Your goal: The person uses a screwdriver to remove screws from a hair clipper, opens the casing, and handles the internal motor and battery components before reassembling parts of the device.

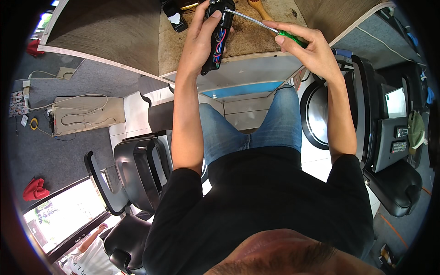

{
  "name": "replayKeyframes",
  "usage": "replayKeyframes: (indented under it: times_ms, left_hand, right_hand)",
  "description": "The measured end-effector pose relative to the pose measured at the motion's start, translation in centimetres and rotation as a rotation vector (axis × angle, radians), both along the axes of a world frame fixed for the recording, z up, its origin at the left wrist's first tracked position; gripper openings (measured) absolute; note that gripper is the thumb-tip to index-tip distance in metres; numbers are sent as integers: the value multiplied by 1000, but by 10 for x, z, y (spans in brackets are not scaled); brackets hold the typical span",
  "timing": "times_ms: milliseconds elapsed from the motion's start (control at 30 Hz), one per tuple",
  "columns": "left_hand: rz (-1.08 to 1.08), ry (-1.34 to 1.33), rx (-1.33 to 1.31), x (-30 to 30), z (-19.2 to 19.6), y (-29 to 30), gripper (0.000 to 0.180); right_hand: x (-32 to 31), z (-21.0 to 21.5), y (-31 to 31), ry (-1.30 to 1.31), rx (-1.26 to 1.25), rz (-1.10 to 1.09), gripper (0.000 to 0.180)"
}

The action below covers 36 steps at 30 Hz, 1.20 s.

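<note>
My left hand (200, 43) is wrapped round an opened black hair clipper (221, 43), held on a slant over the front edge of the worn wooden shelf (250, 43). Red and blue wires show inside its long body. In my right hand (316, 51) is a screwdriver with a green handle (291, 38), gripped between thumb and fingers. Its metal shaft reaches left, and the tip meets the clipper's upper end. Whether the tip sits in a screw is too small to tell.
On the shelf lie a black device with a pale patch (175, 18) and a wooden-handled brush (260, 9). Wooden side panels (110, 32) flank it. Black salon chairs (137, 169) stand on the left. A person in a white shirt (91, 256) appears at lower left.
</note>
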<state>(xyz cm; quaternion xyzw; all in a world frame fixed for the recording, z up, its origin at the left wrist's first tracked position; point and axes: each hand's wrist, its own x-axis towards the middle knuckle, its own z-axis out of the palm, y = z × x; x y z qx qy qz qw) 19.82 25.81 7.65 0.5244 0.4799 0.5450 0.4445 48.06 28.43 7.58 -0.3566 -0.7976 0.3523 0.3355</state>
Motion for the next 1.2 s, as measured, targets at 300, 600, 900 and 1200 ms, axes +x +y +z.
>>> replayKeyframes:
  times_ms: [300, 600, 900, 1200]
  left_hand:
    - [0, 19, -2, 0, 1, -1, 50]
    - [27, -27, 81, 2, -5, 6, 50]
    - [-36, -48, 15, 2, 1, 11, 55]
    - [-74, -22, 3, -1, -4, 12, 53]
  right_hand:
    - [0, 1, -1, -22, -13, -1, 38]
    - [1, 30, -1, 46, -123, 92, 37]
    - [5, 53, -5, -24, -188, 26, 35]
    - [-5, 82, -39, -413, 869, -175, 41]
